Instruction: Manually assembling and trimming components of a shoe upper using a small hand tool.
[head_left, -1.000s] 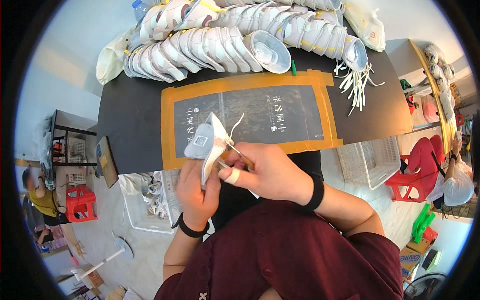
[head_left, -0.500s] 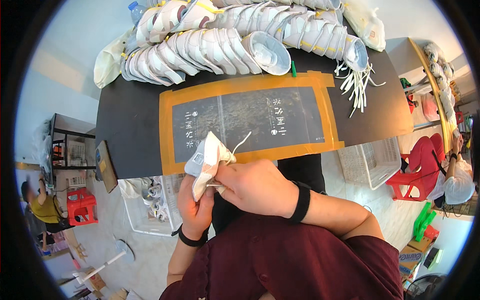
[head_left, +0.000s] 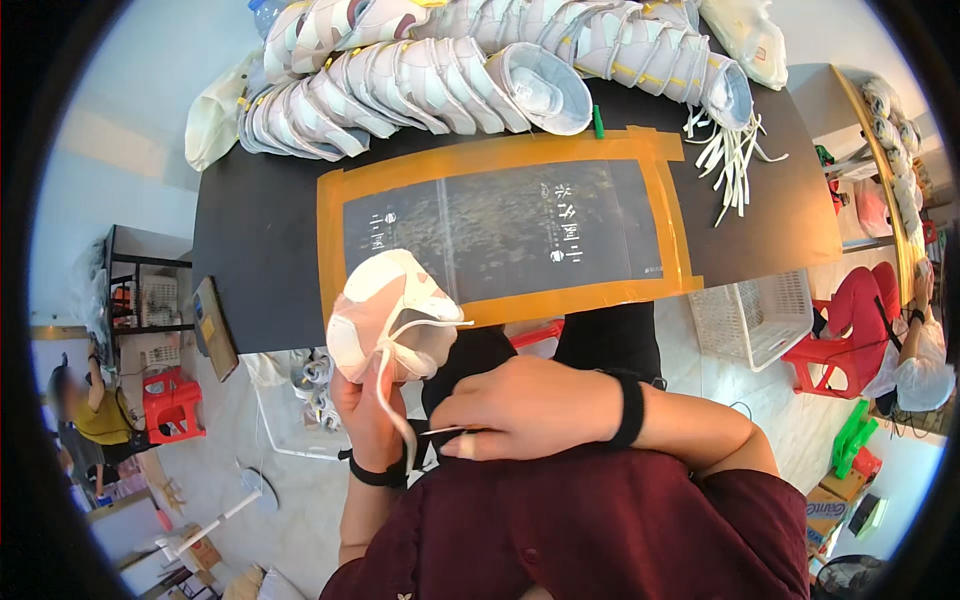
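A pale cream and pink shoe upper is gripped by my left hand, raised in front of the table's near edge. A white shoelace runs across the upper, and one end hangs down past my left fingers. My right hand is closed in a pinch, lower and to the right, apart from the upper. From between its thumb and fingers a thin, dark, pointed tool sticks out toward the left; its exact kind is too small to make out.
Nested rows of shoe uppers line the back of the dark table. White laces hang at the right. An orange-taped sheet covers the middle. Plastic crates stand below. Other people sit to either side.
The upper has been turned, showing its laced front, and sits higher in my left hand. My right hand has drawn away from it, down toward my body, with the thin tool now showing.
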